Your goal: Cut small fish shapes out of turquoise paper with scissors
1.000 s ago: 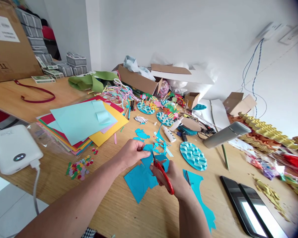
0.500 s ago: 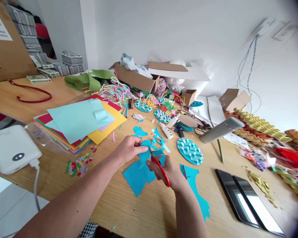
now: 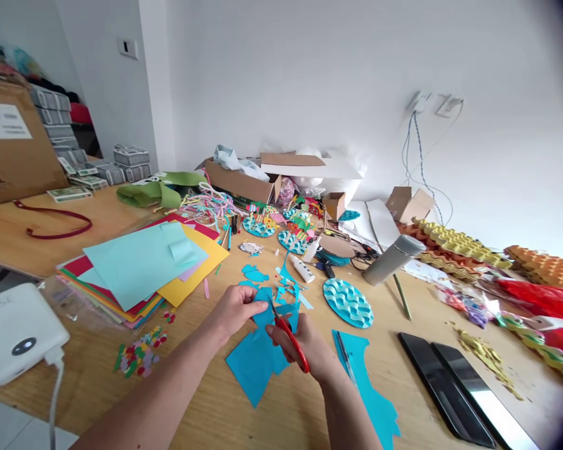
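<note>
Between thumb and fingers, my left hand (image 3: 237, 310) pinches a small piece of blue paper (image 3: 263, 300). My right hand (image 3: 304, 347) is wrapped round the red handles of a pair of scissors (image 3: 291, 340), whose blades meet the right edge of that piece. Below both hands lies a larger blue sheet (image 3: 251, 369) with a pointed corner toward me. Blue scraps (image 3: 288, 290) are scattered just beyond the scissors, and cut blue shapes (image 3: 253, 273) lie past my left hand. Right of my right wrist, a pen (image 3: 346, 356) rests on another blue sheet with a cut edge (image 3: 373, 400).
Coloured paper sheets (image 3: 136, 262) are piled at left, near a white power bank (image 3: 21, 334) and small paper dots (image 3: 141, 350). An oval wavy blue disc (image 3: 348, 303), a glue bottle (image 3: 302, 267), a grey cylinder (image 3: 394, 259) and two phones (image 3: 445, 387) occupy the right side.
The view has tilted up, so the table things sit lower in the picture. Both hands keep their grips on the blue piece and the scissors, with the blades still at its edge.
</note>
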Available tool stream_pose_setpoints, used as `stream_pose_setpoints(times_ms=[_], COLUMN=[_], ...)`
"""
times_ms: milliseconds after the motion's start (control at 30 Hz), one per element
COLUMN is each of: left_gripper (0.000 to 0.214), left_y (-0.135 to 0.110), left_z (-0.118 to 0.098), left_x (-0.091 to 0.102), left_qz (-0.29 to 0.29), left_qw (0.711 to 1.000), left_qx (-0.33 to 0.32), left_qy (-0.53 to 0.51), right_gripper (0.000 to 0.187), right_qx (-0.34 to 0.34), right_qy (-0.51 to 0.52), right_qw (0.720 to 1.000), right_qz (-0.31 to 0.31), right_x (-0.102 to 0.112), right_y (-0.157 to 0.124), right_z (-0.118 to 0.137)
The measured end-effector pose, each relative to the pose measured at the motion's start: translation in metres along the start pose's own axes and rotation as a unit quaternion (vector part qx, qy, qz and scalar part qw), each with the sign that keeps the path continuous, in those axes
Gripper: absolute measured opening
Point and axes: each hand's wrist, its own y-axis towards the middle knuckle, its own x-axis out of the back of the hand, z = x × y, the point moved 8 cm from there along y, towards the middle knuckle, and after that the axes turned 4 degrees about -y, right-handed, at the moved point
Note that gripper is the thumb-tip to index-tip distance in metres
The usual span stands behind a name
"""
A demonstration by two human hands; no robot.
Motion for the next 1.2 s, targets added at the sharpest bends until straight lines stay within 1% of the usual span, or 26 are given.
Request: stream_pose_setpoints(times_ms=[133, 300, 467, 667, 867, 1100, 1200], left_gripper=[0.021, 0.02, 0.019, 0.017, 0.016, 0.016, 0.016], left_y=[0.001, 0.001, 0.001, 0.001, 0.0, -0.001, -0.001], left_z=[-0.002, -0.003, -0.003, -0.004, -0.003, -0.003, -0.005], left_x=[-0.001, -0.001, -0.001, -0.002, -0.002, -0.001, -0.003], left_qz=[0.004, 0.011, 0.019, 0.023, 0.028, 0.018, 0.025], left_qw=[1.0, 0.999, 0.999, 0.998, 0.999, 1.0, 1.0], left_qx=[-0.01, -0.017, -0.026, -0.025, -0.017, -0.01, -0.011], left_qy=[0.0, 0.025, 0.043, 0.048, 0.031, 0.013, 0.014], right_gripper=[0.038, 0.037, 0.036, 0.036, 0.04, 0.038, 0.037], right_qx=[-0.002, -0.022, -0.005, 0.009, 0.002, 0.016, 0.021], right_qy=[0.001, -0.008, -0.01, -0.007, 0.002, 0.01, 0.005], right_qw=[1.0, 1.0, 1.0, 0.999, 0.999, 0.999, 0.999], right_qz=[0.004, 0.007, 0.026, 0.033, 0.033, 0.033, 0.034], right_x=[0.0, 0.0, -0.003, -0.002, -0.001, -0.001, -0.001], right_y=[0.0, 0.003, 0.004, 0.004, 0.004, 0.004, 0.003], right_z=[0.002, -0.011, -0.014, -0.016, -0.015, -0.011, -0.013])
